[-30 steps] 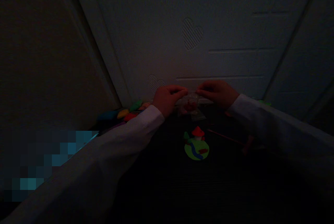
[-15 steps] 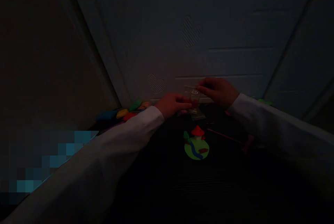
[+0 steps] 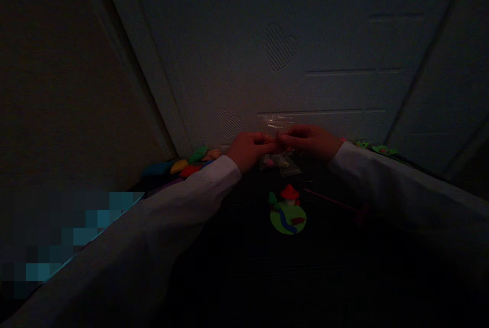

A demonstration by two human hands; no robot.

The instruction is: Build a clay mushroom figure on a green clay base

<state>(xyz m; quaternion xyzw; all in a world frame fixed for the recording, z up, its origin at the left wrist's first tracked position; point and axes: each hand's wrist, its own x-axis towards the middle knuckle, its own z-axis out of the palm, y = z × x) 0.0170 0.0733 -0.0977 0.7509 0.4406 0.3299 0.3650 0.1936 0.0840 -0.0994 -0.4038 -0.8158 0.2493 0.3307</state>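
Note:
In the dim head view, my left hand (image 3: 250, 149) and my right hand (image 3: 310, 140) meet over the back of the dark table. Between them is a small clear plastic bag (image 3: 278, 123), its upper part standing above the fingers. Both hands pinch it near its lower part; what it contains is hard to make out. Just below lie other small clear bags (image 3: 290, 169), one with a pinkish piece (image 3: 269, 162) inside. Closer to me sits a round green clay base (image 3: 278, 223) with a red-capped mushroom (image 3: 289, 192), a blue strip and a dark green shape on it.
A pink stick-like tool (image 3: 330, 199) lies right of the clay model. Several coloured clay packs (image 3: 190, 170) are at the back left. Green pieces (image 3: 384, 150) lie at the back right. A pale panel with heart reliefs (image 3: 280, 47) rises behind the table.
My right hand has come down and left, close to my left hand. The clear bag now shows higher above the fingers. The clay model has stayed put.

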